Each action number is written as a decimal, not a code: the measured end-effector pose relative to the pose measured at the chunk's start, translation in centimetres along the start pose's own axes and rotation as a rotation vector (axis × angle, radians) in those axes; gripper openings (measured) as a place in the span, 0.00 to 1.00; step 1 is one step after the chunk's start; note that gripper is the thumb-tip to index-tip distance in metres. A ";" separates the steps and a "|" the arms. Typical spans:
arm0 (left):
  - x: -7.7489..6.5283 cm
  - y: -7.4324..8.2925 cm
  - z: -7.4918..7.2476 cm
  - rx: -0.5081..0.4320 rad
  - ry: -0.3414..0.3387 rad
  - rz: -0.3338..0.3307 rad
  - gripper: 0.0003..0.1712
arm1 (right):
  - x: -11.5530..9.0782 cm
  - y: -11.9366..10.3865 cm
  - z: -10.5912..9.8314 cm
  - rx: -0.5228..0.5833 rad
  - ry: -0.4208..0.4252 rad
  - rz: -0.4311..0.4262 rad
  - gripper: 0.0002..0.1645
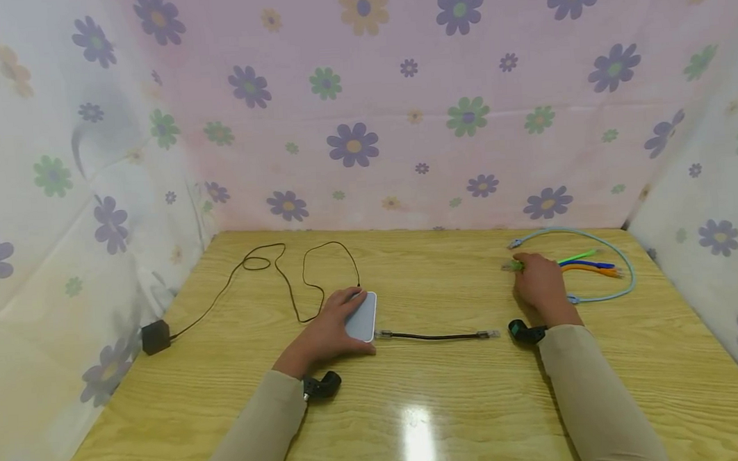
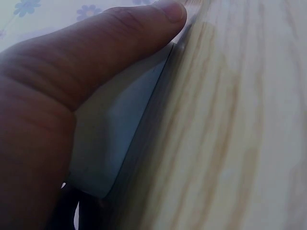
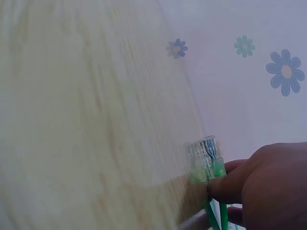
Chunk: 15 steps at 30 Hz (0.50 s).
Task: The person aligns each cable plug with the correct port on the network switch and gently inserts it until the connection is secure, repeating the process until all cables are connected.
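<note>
My left hand [image 1: 333,330] grips a small flat box [image 1: 362,318] with a grey top and white edges, its thumb along the near side and the fingers over the far side. In the left wrist view the thumb [image 2: 105,50] lies across the box's edge, low over the wood. A short black network cable [image 1: 434,336] stretches right from the box's lower right corner, a clear plug at each end. With thumb and fingertips, my right hand [image 1: 539,283] pinches a green network cable [image 1: 577,256] just behind its clear plug [image 3: 204,149]. The palm hides part of that cable.
Blue [image 1: 590,265] and orange [image 1: 587,269] network cables lie beside the right hand, within the curve of a light blue cable [image 1: 624,262]. A thin black cord [image 1: 222,290] winds from the box to a black power adapter [image 1: 156,337] at left. Flowered cloth [image 1: 393,208] encloses the table.
</note>
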<state>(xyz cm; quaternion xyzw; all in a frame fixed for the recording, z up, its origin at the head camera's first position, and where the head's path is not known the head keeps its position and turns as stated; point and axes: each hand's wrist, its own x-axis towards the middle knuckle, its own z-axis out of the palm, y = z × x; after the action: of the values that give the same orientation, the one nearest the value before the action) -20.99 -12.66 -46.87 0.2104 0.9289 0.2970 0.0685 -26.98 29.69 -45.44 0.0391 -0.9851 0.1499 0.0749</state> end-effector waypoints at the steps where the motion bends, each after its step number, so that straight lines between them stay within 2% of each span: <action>1: 0.0 0.0 0.0 0.000 0.000 0.000 0.65 | 0.0 0.0 0.0 -0.001 0.000 -0.005 0.21; 6: 0.0 0.1 0.0 -0.001 -0.001 -0.001 0.64 | 0.0 -0.1 0.2 0.028 -0.012 -0.022 0.16; 15: -0.1 0.1 0.0 -0.014 -0.005 -0.015 0.64 | 0.1 -0.5 0.6 0.074 -0.014 -0.081 0.16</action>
<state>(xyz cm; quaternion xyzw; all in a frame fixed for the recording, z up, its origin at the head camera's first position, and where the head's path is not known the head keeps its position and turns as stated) -20.85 -12.60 -46.82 0.2038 0.9281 0.3026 0.0744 -27.11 28.98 -45.87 0.0829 -0.9769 0.1829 0.0725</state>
